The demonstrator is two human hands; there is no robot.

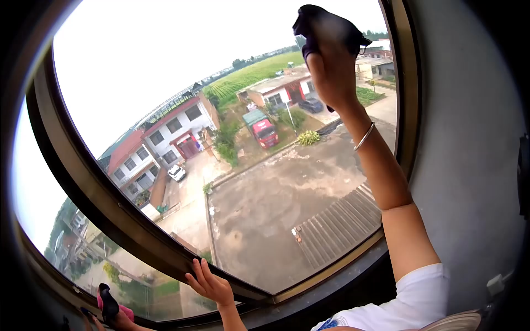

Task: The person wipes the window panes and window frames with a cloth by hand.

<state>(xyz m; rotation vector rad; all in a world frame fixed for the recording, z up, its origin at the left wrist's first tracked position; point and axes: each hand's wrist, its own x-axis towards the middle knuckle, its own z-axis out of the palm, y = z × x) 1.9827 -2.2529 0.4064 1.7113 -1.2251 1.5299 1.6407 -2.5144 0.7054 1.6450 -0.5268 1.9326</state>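
My right hand is raised high at the upper right of the window, fingers closed around a dark cloth. The cloth is bunched up in front of the window glass; whether it presses on the pane is hard to tell. A thin bangle circles my right wrist. Lower down, my left hand rests with fingers stretched out against the brown upright window frame. Nothing is held in it.
At the lower left edge, another person's hand appears beside a black and pink cloth. A sill runs below the pane, and a grey wall stands at right. Outside lie a concrete yard, houses and a red truck.
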